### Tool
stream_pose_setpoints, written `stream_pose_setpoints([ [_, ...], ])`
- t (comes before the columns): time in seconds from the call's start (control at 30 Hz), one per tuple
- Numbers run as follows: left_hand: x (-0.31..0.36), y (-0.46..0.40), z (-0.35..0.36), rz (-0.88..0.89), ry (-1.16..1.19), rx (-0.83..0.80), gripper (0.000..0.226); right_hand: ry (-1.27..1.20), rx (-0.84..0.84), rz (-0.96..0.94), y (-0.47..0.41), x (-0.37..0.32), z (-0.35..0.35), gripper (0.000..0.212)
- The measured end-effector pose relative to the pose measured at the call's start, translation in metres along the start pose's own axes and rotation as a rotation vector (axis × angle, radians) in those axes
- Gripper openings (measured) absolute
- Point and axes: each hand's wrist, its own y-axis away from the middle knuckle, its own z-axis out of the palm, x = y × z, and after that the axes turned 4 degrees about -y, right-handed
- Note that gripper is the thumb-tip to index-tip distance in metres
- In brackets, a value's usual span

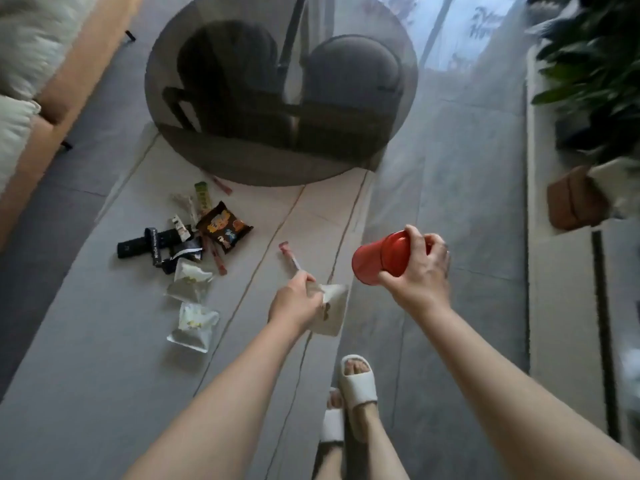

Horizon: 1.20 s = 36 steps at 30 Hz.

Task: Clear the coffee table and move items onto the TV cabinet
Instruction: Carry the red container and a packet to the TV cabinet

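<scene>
Both of my forearms reach up from the bottom edge of the frame, and between them, low and right of centre, my feet stand in pale slippers point(356, 386) on the grey floor.

My left hand point(294, 304) is clenched around a cream-coloured snack pouch point(332, 313) that hangs below my fingers at mid-frame, and the same grip pinches the lower end of a thin pink stick packet point(289, 256) that points up and to the left. My right hand point(417, 268), right of centre, is wrapped around a red cup point(377, 258) held tilted on its side, its round end facing lower left; whether that end is open I cannot tell.

Left of my left hand, on the pale rectangular coffee table point(138, 341), lie three whitish sealed pouches point(192, 325) in a loose column. Just above them sits a heap: a black remote point(138, 245) with a dark strap point(154, 249) across it, a brown printed snack bag point(223, 226), and several slim stick packets point(194, 202), touching or overlapping.

Farther up, a round smoked-glass tabletop point(280, 88) overlaps the far end of the pale table and fills the upper centre. A sofa with light cushions point(31, 64) runs along the upper left. Along the right edge runs a pale low cabinet point(554, 306), bearing a brown box point(575, 202) and a leafy green plant point(595, 64) toward the upper right.
</scene>
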Motion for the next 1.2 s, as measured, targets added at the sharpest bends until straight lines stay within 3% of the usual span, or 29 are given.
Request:
stream_pose_setpoints([
  [0.2, 0.076, 0.036, 0.037, 0.232, -0.06, -0.108, 0.015, -0.079, 0.112, 0.225, 0.054, 0.076, -0.064, 0.088],
  [0.53, 0.166, 0.137, 0.145, 0.453, -0.171, -0.264, 0.016, -0.109, 0.289, 0.54, 0.171, 0.212, -0.154, 0.09],
  [0.87, 0.2, 0.305, 0.309, 0.721, -0.458, -0.45, 0.009, -0.162, 0.471, 0.799, 0.346, 0.353, -0.208, 0.09],
  [1.2, 0.208, 0.443, 0.428, 0.758, -0.563, -0.568, 0.004, -0.221, 0.538, 1.03, 0.503, 0.462, -0.219, 0.09],
])
